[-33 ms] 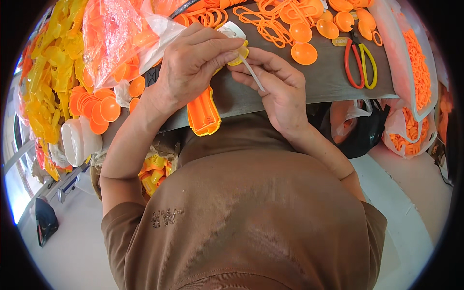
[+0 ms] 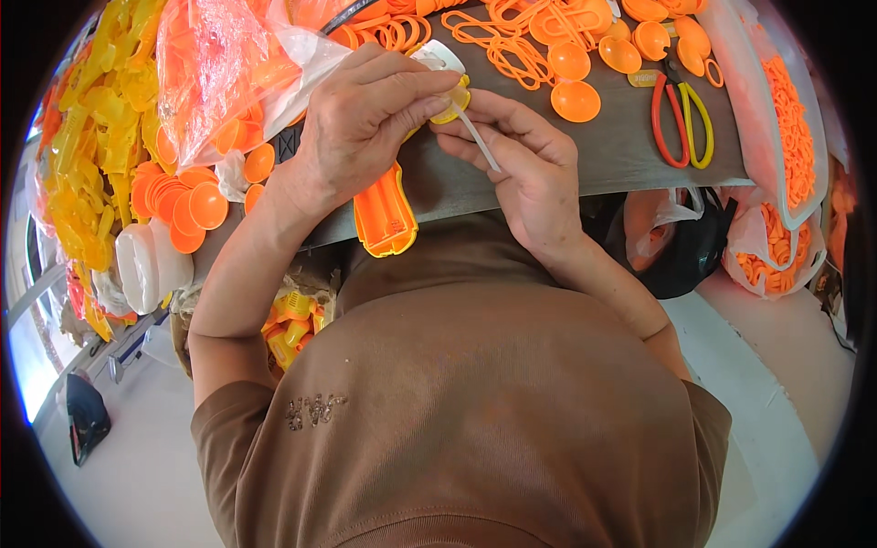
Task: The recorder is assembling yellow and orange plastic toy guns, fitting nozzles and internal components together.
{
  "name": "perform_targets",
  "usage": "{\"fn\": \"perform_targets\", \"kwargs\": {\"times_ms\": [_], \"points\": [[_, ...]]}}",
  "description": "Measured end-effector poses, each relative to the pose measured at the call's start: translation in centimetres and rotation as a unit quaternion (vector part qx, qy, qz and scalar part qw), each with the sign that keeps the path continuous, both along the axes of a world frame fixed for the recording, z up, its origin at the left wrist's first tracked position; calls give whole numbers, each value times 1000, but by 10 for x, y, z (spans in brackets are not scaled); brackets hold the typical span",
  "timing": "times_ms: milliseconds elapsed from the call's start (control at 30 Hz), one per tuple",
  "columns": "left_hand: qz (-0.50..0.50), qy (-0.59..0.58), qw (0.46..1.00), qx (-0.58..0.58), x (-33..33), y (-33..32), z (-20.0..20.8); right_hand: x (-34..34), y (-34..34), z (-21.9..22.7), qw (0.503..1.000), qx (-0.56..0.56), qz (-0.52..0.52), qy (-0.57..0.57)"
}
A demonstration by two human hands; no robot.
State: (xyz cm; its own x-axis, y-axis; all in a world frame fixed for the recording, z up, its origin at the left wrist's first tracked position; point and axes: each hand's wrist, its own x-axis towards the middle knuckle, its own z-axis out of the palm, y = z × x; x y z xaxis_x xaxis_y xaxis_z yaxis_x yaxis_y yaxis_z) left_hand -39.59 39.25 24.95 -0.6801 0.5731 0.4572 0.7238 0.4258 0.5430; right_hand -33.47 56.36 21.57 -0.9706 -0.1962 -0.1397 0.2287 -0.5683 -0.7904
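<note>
My left hand (image 2: pixel 352 123) is closed in a pinch on a small round yellow plastic part (image 2: pixel 452 105) above the table. A white cylindrical piece (image 2: pixel 439 57) shows just beyond its fingertips. From the yellow part a thin white plastic strip (image 2: pixel 480 144) runs down toward the right, across the fingers of my right hand (image 2: pixel 525 155). Those fingers are curled around the yellow part and strip, their tips partly hidden. Below my left hand, an orange plastic trough-shaped piece with a yellow rim (image 2: pixel 385 215) juts over the table's front edge; its upper end is hidden.
Red-and-yellow-handled pliers (image 2: pixel 683 123) lie on the grey table (image 2: pixel 621 155) at right, near orange domed cups (image 2: pixel 575 100) and cord loops (image 2: pixel 498 46). A bin of orange rings (image 2: pixel 786 128) stands far right. Stacked orange cups (image 2: pixel 187 210), a plastic bag (image 2: pixel 224 82) and yellow parts (image 2: pixel 96 146) crowd the left.
</note>
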Motion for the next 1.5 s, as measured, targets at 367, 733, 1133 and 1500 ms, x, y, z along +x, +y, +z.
{"fn": "perform_targets", "kwargs": {"times_ms": [367,733,1133,1500], "points": [[16,-291,945,151,-1,-12,-5,3,-4,-4,998,-40,-2,49],[9,-38,999,-30,8,-7,9,-5,13,7,996,28,76,34],[215,-34,973,-79,66,-28,3,-24,8,17,934,347,81,27],[224,-77,971,-27,65,-22,-15,-28,20,18,909,403,86,70]]}}
